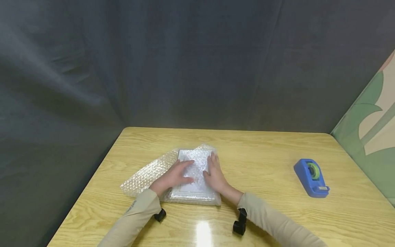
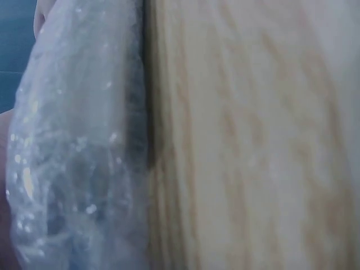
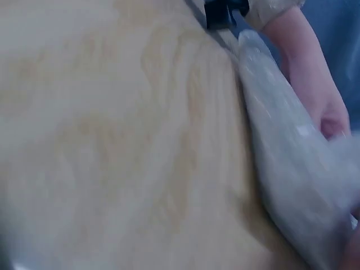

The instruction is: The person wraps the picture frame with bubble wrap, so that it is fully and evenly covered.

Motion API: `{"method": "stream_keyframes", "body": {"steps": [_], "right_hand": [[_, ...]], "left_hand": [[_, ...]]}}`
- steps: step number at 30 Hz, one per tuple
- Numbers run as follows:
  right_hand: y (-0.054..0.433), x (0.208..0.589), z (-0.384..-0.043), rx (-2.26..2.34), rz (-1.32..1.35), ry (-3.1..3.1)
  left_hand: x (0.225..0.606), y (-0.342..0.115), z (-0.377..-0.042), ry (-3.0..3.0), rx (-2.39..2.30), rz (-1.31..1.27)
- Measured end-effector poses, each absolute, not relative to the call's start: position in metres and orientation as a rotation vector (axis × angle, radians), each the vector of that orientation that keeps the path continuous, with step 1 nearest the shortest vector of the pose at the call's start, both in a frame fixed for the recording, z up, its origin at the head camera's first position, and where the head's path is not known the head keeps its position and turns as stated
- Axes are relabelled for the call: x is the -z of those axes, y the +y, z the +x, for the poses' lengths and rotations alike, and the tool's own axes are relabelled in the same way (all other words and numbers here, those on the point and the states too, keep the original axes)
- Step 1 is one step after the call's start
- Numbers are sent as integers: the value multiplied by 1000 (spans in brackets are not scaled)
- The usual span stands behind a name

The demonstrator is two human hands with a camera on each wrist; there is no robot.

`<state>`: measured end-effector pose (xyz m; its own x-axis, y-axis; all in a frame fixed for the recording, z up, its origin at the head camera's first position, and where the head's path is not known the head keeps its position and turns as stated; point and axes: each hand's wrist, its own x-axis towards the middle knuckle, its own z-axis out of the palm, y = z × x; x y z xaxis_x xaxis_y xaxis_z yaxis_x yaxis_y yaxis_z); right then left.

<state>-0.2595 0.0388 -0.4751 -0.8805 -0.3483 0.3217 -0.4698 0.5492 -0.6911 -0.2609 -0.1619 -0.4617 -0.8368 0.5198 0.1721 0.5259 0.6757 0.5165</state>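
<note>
A flat white rectangular object [image 1: 192, 196], with a thin inner border like a picture frame, lies on the table under clear bubble wrap [image 1: 147, 176]. A loose flap of the wrap spreads to its left. My left hand [image 1: 173, 175] rests on the left part of the package, fingers spread and pointing right. Along the right edge lies my right hand [image 1: 215, 176], its fingers extended away from me. In the left wrist view the wrapped side [image 2: 79, 146] stands close up. The right wrist view shows the wrap's edge [image 3: 292, 152] with the other hand [image 3: 312, 79] beyond it.
A blue tape dispenser [image 1: 311, 180] with a green roll stands on the right side of the wooden table [image 1: 259, 154]. Dark curtains [image 1: 191, 68] hang behind and to the left. A patterned panel [image 1: 376, 137] borders the right side. Black wrist cameras hang below both sleeves.
</note>
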Motion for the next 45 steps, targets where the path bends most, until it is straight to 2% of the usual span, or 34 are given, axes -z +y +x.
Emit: {"method": "stream_keyframes", "body": {"steps": [7,12,37,45], "right_hand": [[56,466,-272,-809,933,-2708],[53,468,-273,-893,1067,-2695],[49,477,-273,-741,1037,-2689],[49,479,-274,-761,1032,-2684]], "left_hand": [[463,-162,-262,-2871,899,-875],[461,-161,-262,-2870,899,-892],[453,-162,-254,-2917,891,-824],[442,-188,-247,-2864,1034,-707]]}}
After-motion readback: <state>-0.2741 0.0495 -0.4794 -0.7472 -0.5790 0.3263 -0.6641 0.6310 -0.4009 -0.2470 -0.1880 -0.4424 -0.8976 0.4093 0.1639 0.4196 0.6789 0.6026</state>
